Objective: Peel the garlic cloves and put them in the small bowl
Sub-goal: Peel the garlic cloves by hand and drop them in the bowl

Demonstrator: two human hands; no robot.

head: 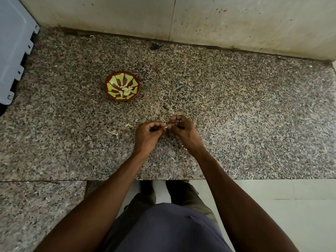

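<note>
I see one clove point(168, 126) pinched between both hands, just above the surface point(236, 115). My left hand point(148, 136) has its fingers curled, thumb and fingertips closing on the clove's left end; my right hand point(183, 130) curls over it from the right, fingertips on its top. The clove is mostly hidden by the fingers, so I cannot tell how much skin is on it.

Around the hands I count several pale skin scraps point(128, 125) on the speckled stone, to the left of the left hand, beyond the fingers and beside the right wrist.

One small bowl point(122, 86), red-brown with a yellow-green pattern, sits farther back and to the left, well apart from the hands. A small heap of peeled cloves point(125, 90) lies inside; I cannot count them exactly.

One grey plastic crate point(12, 42) stands at the far left edge against the wall point(200, 19).
</note>
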